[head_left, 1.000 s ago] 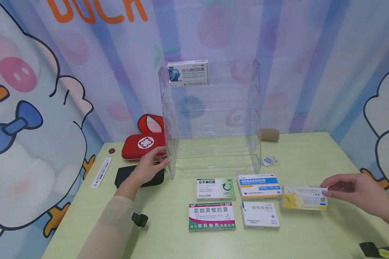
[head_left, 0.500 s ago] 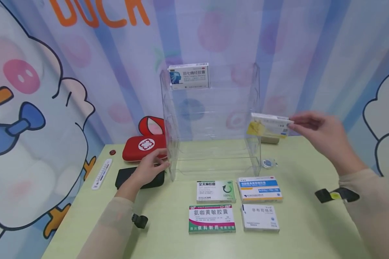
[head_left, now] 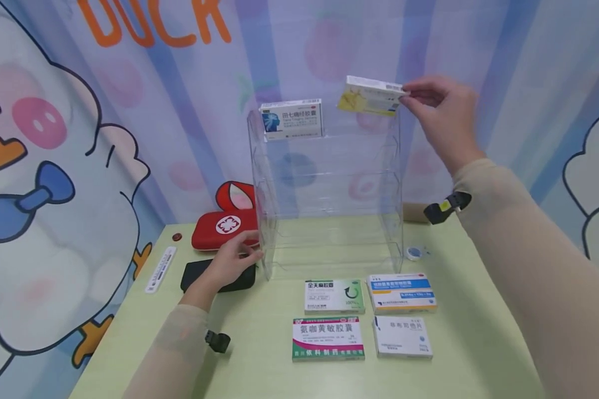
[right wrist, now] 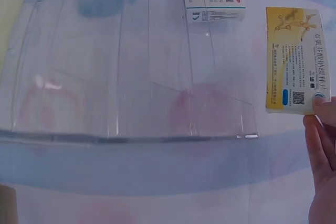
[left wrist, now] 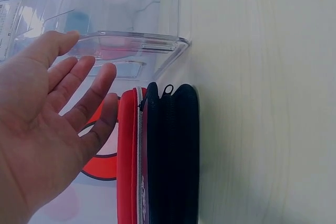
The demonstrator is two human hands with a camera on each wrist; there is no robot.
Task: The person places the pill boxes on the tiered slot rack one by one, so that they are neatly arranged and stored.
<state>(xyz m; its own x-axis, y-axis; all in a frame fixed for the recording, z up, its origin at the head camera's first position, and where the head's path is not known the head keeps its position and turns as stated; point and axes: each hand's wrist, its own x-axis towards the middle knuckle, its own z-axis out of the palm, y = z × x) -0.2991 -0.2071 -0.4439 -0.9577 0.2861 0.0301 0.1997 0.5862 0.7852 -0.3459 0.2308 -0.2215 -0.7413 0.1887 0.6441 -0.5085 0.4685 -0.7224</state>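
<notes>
My right hand [head_left: 441,113] pinches the right end of a yellow-and-white medicine box [head_left: 371,96] between thumb and fingers. That box hangs tilted above the top right of a clear acrylic tiered rack [head_left: 329,252]; the right wrist view shows its printed face [right wrist: 295,61] apart from the rack. A white medicine box [head_left: 293,119] with a blue head picture stands on the rack's top tier at the left. Low at the rack's left side is my left hand [head_left: 232,263]. In the left wrist view its thumb [left wrist: 65,40] touches the rack's edge while the other fingers extend loosely.
Before the rack lie a green-and-white box [head_left: 334,296], a blue-and-white box [head_left: 402,292], a pink-and-green box [head_left: 328,339] and a white box [head_left: 402,337]. Left are a red case [head_left: 214,230], a black case [head_left: 194,274] and a white strip [head_left: 161,270]. A brown roll [head_left: 415,213] lies behind right.
My right hand has lifted the yellow-and-white box from the table's right side, up and leftward to above the rack's top tier. My left hand has stayed at the rack's side.
</notes>
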